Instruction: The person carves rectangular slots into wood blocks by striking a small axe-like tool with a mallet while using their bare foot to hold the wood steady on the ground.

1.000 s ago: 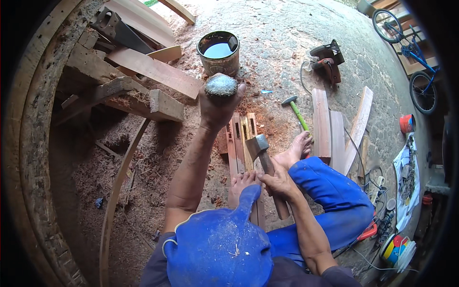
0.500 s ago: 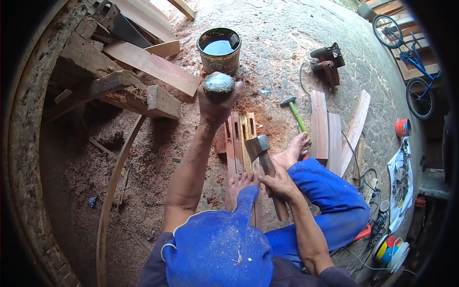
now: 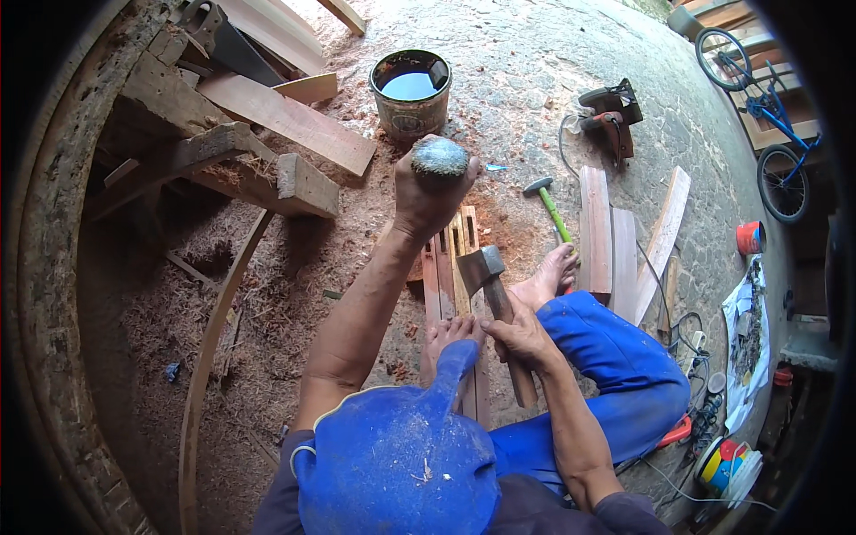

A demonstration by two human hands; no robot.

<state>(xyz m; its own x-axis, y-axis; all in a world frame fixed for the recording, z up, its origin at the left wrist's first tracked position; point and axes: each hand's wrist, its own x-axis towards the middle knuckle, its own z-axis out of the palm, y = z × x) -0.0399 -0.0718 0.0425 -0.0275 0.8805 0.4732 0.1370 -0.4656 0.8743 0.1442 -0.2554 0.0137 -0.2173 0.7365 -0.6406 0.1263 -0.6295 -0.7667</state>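
Observation:
My left hand point(image 3: 421, 201) is raised in front of the bucket, closed round a rounded club-like piece point(image 3: 440, 157). Its pale grey, rough end points up; I cannot make out its kind. In my right hand point(image 3: 524, 341) is a hatchet point(image 3: 482, 266), gripped at the middle of its wooden handle, with the steel head up and the blade toward the left. Beneath the hatchet and my bare foot point(image 3: 448, 339) lie long wooden pieces point(image 3: 465, 239) with slots cut in them. The bucket point(image 3: 410, 114) holds dark liquid.
A green-handled hammer point(image 3: 551, 207) lies by my other foot. Cut boards point(image 3: 596, 234) and a circular saw point(image 3: 612, 125) lie to the right. At left are a rough wooden beam point(image 3: 308, 185), a handsaw point(image 3: 234, 49) and shavings point(image 3: 259, 330). A blue bicycle point(image 3: 765, 109) stands far right.
My left hand has moved slightly to the right with the rounded piece, and that piece's end has tilted a little. My right hand and the hatchet have hardly moved.

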